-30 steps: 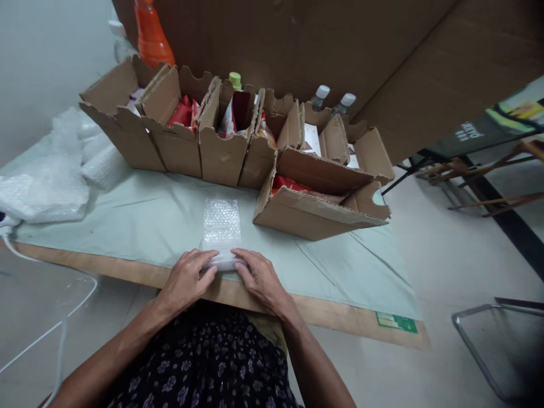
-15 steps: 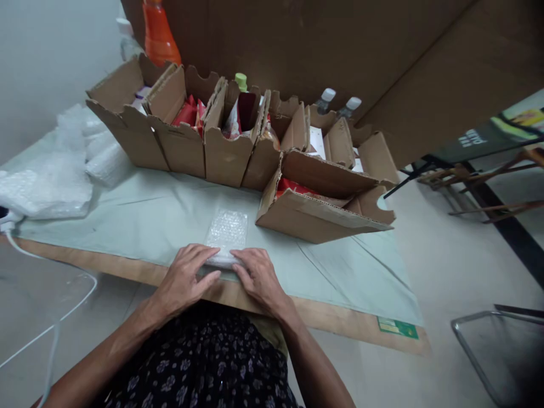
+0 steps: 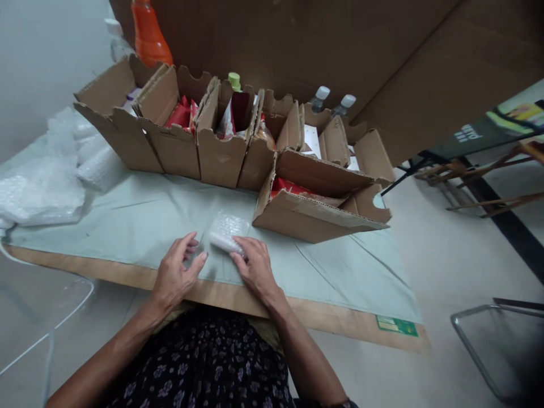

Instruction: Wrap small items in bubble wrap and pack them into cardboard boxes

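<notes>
A small bundle rolled in bubble wrap (image 3: 227, 231) lies on the pale green cloth (image 3: 140, 218) near the table's front edge. My right hand (image 3: 254, 271) rests its fingertips on the bundle's near right side, fingers stretched forward. My left hand (image 3: 176, 272) sits just left of the bundle with fingers spread and slightly curled, its fingertips close to the wrap but holding nothing. Both forearms come up from the bottom of the view.
A row of open cardboard boxes (image 3: 178, 133) with red packets stands behind. One box (image 3: 317, 201) lies tilted right beside the bundle. Loose bubble wrap (image 3: 46, 181) is piled at the left. An orange bottle (image 3: 148, 34) and capped bottles (image 3: 321, 96) stand at the back.
The flat strip of bubble wrap has been rolled away from me into a compact bundle. Both hands moved forward with it; the left hand has come off the wrap.
</notes>
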`<state>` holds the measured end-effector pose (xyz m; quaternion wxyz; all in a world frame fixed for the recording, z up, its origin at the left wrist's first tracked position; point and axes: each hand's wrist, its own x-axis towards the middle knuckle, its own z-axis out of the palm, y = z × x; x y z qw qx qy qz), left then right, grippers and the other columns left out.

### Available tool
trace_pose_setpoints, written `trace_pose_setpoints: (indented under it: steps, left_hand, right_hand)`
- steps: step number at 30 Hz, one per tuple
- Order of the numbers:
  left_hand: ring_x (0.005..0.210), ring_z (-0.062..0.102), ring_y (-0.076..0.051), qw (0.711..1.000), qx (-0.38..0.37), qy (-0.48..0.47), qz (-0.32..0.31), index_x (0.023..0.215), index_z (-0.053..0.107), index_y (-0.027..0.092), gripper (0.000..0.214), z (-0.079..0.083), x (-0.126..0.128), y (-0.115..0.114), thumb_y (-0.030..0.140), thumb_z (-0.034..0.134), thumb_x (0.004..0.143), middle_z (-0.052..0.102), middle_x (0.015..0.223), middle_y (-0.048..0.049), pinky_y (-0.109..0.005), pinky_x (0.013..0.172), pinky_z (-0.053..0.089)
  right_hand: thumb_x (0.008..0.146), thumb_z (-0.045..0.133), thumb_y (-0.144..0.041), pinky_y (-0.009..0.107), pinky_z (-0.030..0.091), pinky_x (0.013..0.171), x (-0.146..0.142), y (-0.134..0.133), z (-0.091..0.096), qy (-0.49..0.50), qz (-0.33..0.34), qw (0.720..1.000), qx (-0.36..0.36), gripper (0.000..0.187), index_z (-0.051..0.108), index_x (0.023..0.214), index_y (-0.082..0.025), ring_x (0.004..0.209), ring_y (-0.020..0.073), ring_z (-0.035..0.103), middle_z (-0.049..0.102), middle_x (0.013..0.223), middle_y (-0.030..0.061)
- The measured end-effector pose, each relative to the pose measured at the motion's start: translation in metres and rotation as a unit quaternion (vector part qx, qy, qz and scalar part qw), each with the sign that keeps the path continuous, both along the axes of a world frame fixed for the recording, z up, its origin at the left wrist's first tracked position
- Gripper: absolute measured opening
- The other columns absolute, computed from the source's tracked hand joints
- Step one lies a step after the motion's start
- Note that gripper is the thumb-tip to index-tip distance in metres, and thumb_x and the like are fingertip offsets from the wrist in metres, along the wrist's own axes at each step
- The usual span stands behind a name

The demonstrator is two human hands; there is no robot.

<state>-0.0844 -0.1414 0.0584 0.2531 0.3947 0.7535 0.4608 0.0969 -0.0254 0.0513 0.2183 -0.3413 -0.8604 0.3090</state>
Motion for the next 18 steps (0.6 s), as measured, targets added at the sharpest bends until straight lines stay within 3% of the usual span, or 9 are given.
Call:
trace_pose_setpoints:
  steps: [2,4,7,9,11,14,16,18]
  left_hand:
    - [0.104,0.071,-0.026,0.985,-0.013,-0.174,0.018,0.135,0.058,0.014,0.066,0.003,0.007,-0.005,0.051,0.071,0.082,0.071,0.121,-0.0149,-0.043,0.091,0.057]
    - [0.109,0.071,-0.028,0.943,-0.019,-0.332,-0.007,0.129,0.062,0.013,0.065,0.005,0.016,-0.004,0.048,0.078,0.076,0.073,0.120,-0.0151,-0.045,0.100,0.054]
    - [0.106,0.072,-0.027,0.884,0.002,-0.466,-0.028,0.109,0.071,0.013,0.050,0.007,0.030,0.006,0.042,0.084,0.070,0.078,0.108,-0.0117,-0.045,0.104,0.052]
    - [0.102,0.072,-0.026,0.869,0.021,-0.495,-0.020,0.100,0.074,0.014,0.042,0.010,0.036,0.011,0.040,0.086,0.069,0.079,0.101,-0.0096,-0.044,0.102,0.053]
    - [0.100,0.072,-0.028,0.865,0.030,-0.500,-0.028,0.099,0.075,0.015,0.041,0.014,0.041,0.015,0.041,0.086,0.069,0.079,0.098,-0.0094,-0.045,0.099,0.055]
    - [0.101,0.072,-0.031,0.867,0.035,-0.494,-0.056,0.099,0.076,0.014,0.045,0.017,0.047,0.016,0.047,0.085,0.069,0.079,0.097,-0.0107,-0.047,0.095,0.056]
    - [0.100,0.072,-0.031,0.872,0.032,-0.482,-0.074,0.099,0.076,0.015,0.045,0.014,0.051,0.017,0.049,0.084,0.071,0.079,0.097,-0.0104,-0.046,0.095,0.056]
    - [0.099,0.072,-0.029,0.887,0.021,-0.450,-0.103,0.102,0.075,0.016,0.043,0.008,0.054,0.018,0.048,0.082,0.074,0.079,0.097,-0.0089,-0.045,0.096,0.056]
  right_hand:
    - [0.094,0.063,-0.025,0.045,0.049,0.101,0.001,-0.004,0.003,0.040,-0.040,0.996,-0.065,0.032,0.069,0.126,-0.025,0.112,0.0274,0.066,0.075,0.122,0.0090]
    - [0.095,0.063,-0.030,0.042,0.050,0.098,0.003,-0.013,0.009,0.065,-0.039,0.990,-0.123,0.028,0.070,0.122,-0.025,0.108,0.0259,0.067,0.075,0.118,0.0073]
    - [0.096,0.064,-0.035,0.042,0.049,0.101,0.011,-0.027,0.016,0.085,-0.012,0.985,-0.146,0.023,0.071,0.115,-0.026,0.110,0.0252,0.065,0.074,0.115,0.0065]
    - [0.094,0.066,-0.040,0.046,0.044,0.108,0.019,-0.031,0.018,0.100,-0.040,0.986,-0.124,0.027,0.071,0.118,-0.027,0.121,0.0275,0.060,0.069,0.126,0.0085]
    - [0.091,0.070,-0.048,0.048,0.042,0.112,0.028,-0.031,0.018,0.133,-0.085,0.978,-0.138,0.047,0.064,0.132,-0.027,0.131,0.0300,0.055,0.059,0.142,0.0114]
    - [0.082,0.075,-0.062,0.045,0.050,0.104,0.037,-0.029,0.015,0.212,-0.075,0.937,-0.267,0.080,0.049,0.148,-0.024,0.126,0.0306,0.060,0.057,0.146,0.0155]
    - [0.080,0.076,-0.065,0.040,0.054,0.096,0.039,-0.030,0.015,0.245,-0.040,0.904,-0.348,0.078,0.055,0.141,-0.022,0.114,0.0283,0.066,0.067,0.131,0.0133]
    - [0.084,0.074,-0.060,0.035,0.055,0.090,0.040,-0.032,0.018,0.249,-0.051,0.899,-0.358,0.058,0.065,0.126,-0.022,0.104,0.0248,0.068,0.072,0.116,0.0086]
